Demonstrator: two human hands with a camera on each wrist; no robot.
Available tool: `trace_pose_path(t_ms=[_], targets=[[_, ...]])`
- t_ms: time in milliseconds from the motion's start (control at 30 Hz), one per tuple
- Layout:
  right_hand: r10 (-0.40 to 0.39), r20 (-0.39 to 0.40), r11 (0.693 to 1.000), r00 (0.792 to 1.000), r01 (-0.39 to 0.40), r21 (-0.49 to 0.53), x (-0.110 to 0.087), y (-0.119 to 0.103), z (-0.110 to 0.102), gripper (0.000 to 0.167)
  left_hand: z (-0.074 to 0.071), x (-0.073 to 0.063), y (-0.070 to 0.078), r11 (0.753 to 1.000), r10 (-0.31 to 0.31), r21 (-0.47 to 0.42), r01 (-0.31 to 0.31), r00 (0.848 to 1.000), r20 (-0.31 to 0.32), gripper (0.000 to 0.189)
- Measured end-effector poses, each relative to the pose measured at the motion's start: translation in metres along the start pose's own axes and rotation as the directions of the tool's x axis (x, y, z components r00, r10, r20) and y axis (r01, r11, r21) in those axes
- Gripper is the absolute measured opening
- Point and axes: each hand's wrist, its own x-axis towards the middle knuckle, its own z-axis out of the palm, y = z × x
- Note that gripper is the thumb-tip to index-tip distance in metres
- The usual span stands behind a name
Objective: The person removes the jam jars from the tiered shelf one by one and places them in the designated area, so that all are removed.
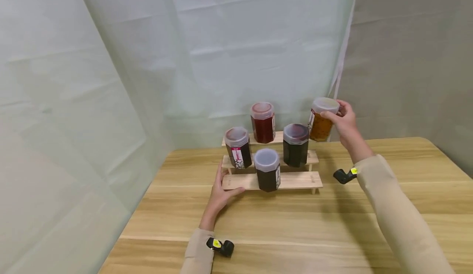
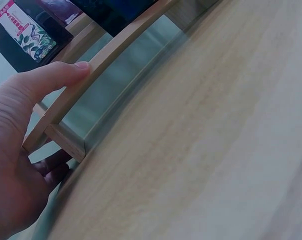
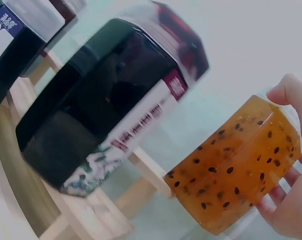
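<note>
My right hand [image 1: 345, 120] grips a jar of orange, black-seeded jam [image 1: 320, 120], thumb on one side of its lid and fingers behind. The jar is at the right end of the stepped wooden rack [image 1: 297, 179]; whether it touches the top step cannot be told. In the right wrist view, the jam jar [image 3: 236, 167] is upright relative to the rack, beside a dark jar [image 3: 101, 100]. My left hand [image 1: 219, 196] holds the rack's lower left end. The left wrist view has its thumb [image 2: 66, 75] on the front step, with the fingers partly hidden behind the leg.
A red jar [image 1: 263, 122] stands on the top step. Two dark jars, left [image 1: 238, 147] and right [image 1: 295, 144], are on the middle step, and another dark jar [image 1: 267, 170] is on the bottom one. Pale cloth [image 1: 240, 52] hangs behind the wooden table [image 1: 281, 233].
</note>
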Motion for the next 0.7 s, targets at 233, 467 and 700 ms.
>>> trace_pose_path(t_ms=[233,467,700], targets=[[0.090,-0.090,0.990,0.992,-0.079,0.118,-0.001,0.012,-0.023,0.055,0.000,-0.001,-0.003,1.000,0.004,0.018,-0.004,1.000,0.003,0.121],[0.148,-0.106,0.982,0.983,-0.159,-0.105,-0.004,0.036,-0.035,0.068,-0.002,0.000,-0.001,1.000,0.009,0.020,-0.009,1.000,-0.003,0.118],[0.148,-0.149,0.966,0.978,-0.175,-0.190,-0.006,0.062,-0.038,0.066,0.000,-0.001,-0.004,0.999,-0.012,0.030,0.012,1.000,0.000,0.118]])
